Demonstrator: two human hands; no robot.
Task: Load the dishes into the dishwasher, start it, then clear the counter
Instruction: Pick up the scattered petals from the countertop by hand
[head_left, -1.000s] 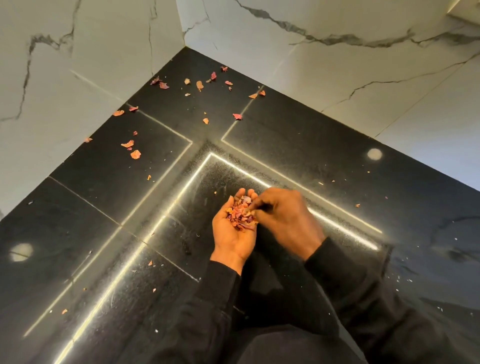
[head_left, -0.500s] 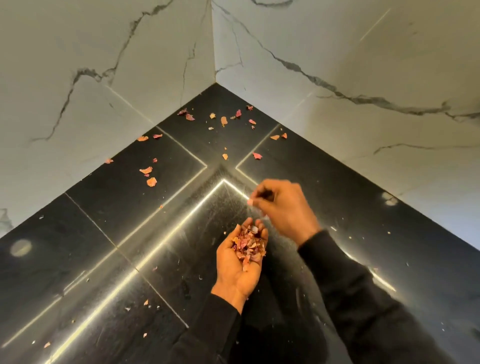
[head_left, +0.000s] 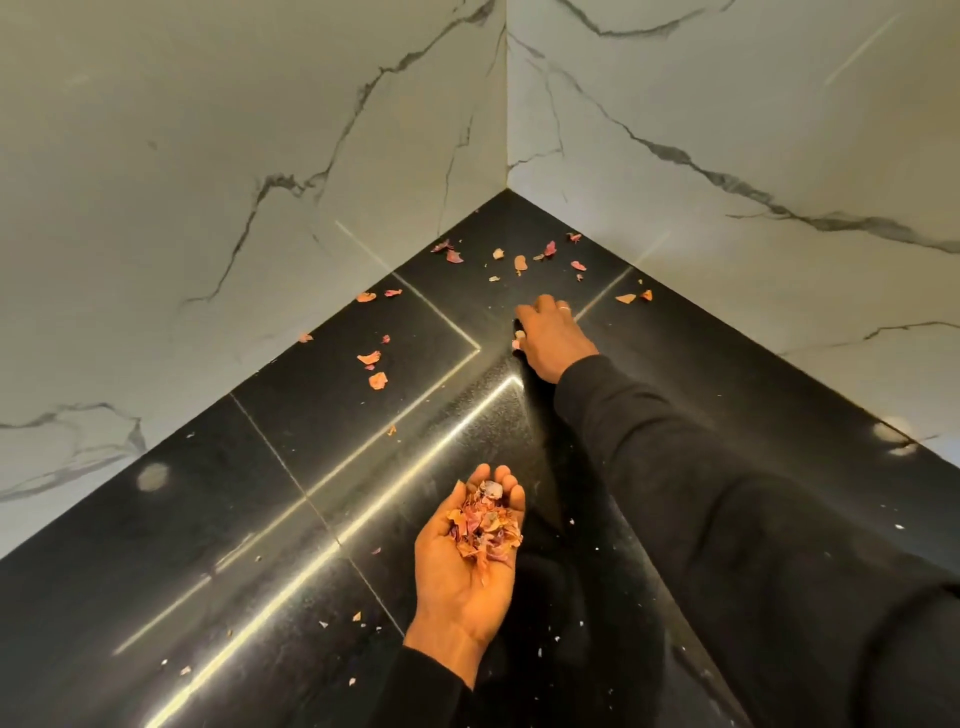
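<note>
Dried pink and orange petals lie scattered over the black stone counter, mostly toward its back corner. My left hand is held palm up above the counter, its fingers loosely cupped, and carries a heap of collected petals. My right hand reaches forward to the counter near the corner. Its fingers are curled down and pinch a pale petal against the surface. Black sleeves cover both arms.
White marble walls with grey veins meet in a corner behind the counter. More petals lie close to that corner and two by the right wall. Small pale crumbs dot the near counter.
My right hand left the heap in my left palm and stretched forward to the counter near the corner. My left hand stayed cupped with the petals and sits nearer to me.
</note>
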